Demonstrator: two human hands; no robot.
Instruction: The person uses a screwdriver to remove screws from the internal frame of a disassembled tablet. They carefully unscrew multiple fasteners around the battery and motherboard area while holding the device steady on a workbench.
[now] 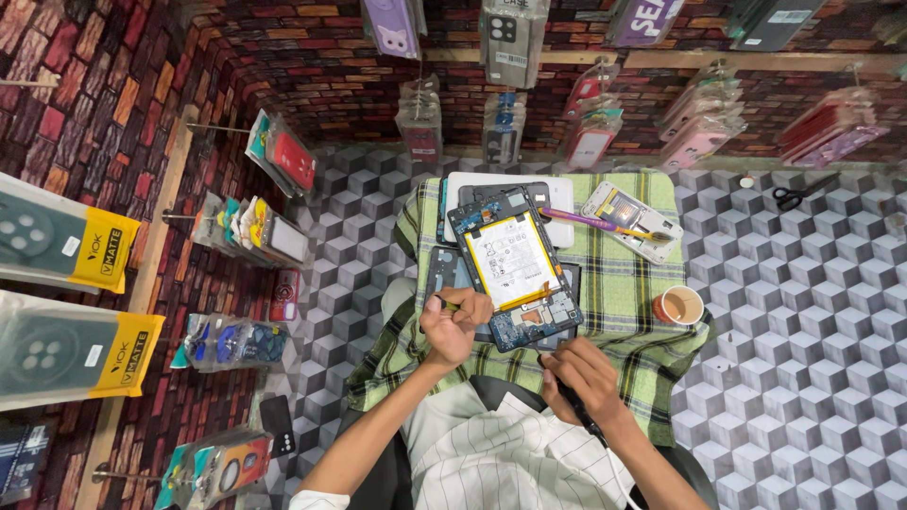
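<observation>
- Head view: opened tablet (515,269) lies back-off on the green plaid cloth (633,283), white battery (505,260) facing up. Long axis runs away from the person, far end tipped slightly left.
- Left hand (452,326) sits at the tablet's near-left edge, fingers closed narrow around a small thin tool (444,303); tip type too small to tell. It touches or nearly touches the frame there.
- Right hand (581,376) is just below the tablet's near-right corner, closed on a dark pen-like tool (578,412) running back toward the body.
- Both hands flank the near short edge; left is the closer one to the board, tablet lies forward and slightly right of it.
- Around: second opened phone (631,222) with purple-yellow tool (590,223) to the far right, paper cup (678,306) at cloth's right edge, scissors (795,194) well apart.
</observation>
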